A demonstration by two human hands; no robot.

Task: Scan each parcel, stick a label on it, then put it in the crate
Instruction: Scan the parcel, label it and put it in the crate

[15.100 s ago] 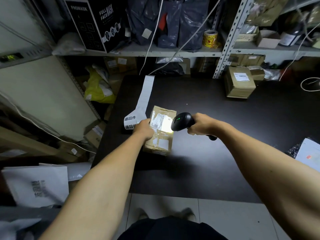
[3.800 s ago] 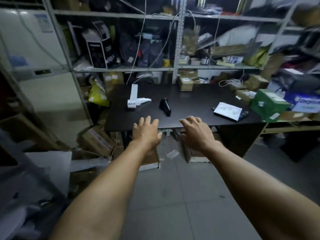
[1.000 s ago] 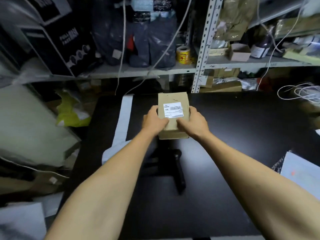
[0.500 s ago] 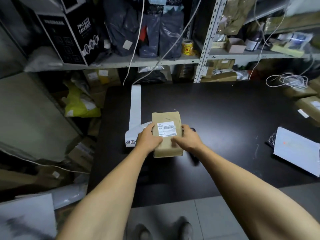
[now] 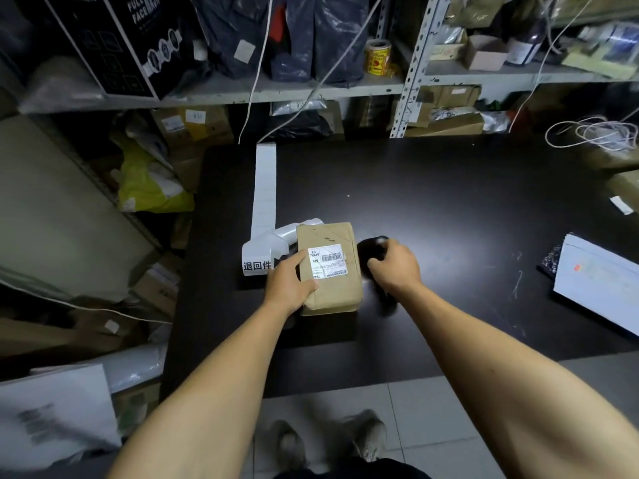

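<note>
The strip of labels (image 5: 264, 202) lies along the counter (image 5: 449, 202) by the left edge, its printed end just beside the parcel (image 5: 328, 271), handy for sticking. The left hand (image 5: 288, 283) grips the parcel's near left corner, pinning it flat with the barcode up. To its right, the right hand (image 5: 394, 267) curls round the dark scanner (image 5: 371, 248), likely to scan.
</note>
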